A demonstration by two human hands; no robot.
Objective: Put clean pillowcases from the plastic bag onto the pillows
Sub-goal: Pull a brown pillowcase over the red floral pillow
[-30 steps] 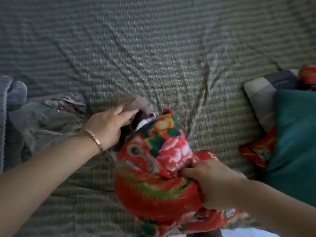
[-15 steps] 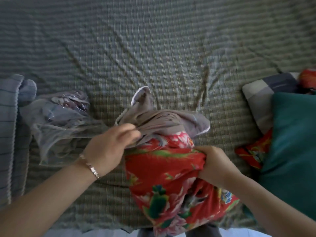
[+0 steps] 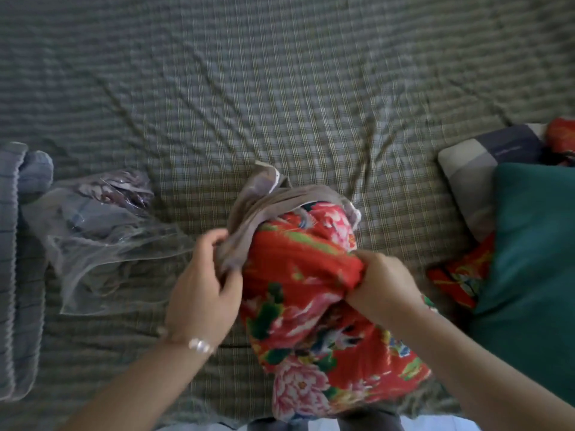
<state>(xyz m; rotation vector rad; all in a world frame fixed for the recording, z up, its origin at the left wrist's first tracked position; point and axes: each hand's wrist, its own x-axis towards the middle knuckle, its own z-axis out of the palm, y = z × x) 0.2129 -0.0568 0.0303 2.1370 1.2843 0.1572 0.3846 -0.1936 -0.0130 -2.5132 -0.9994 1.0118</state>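
Head camera looks down on a checked bedsheet (image 3: 280,88). At near centre, the left hand (image 3: 202,284) pinches the grey pillowcase (image 3: 264,206) bunched over the far end of a red flowered pillow (image 3: 311,290). The right hand (image 3: 385,284) clenches the pillow's right side. To the left lies a clear plastic bag (image 3: 93,231); a teal cushion (image 3: 535,259) sits at right.
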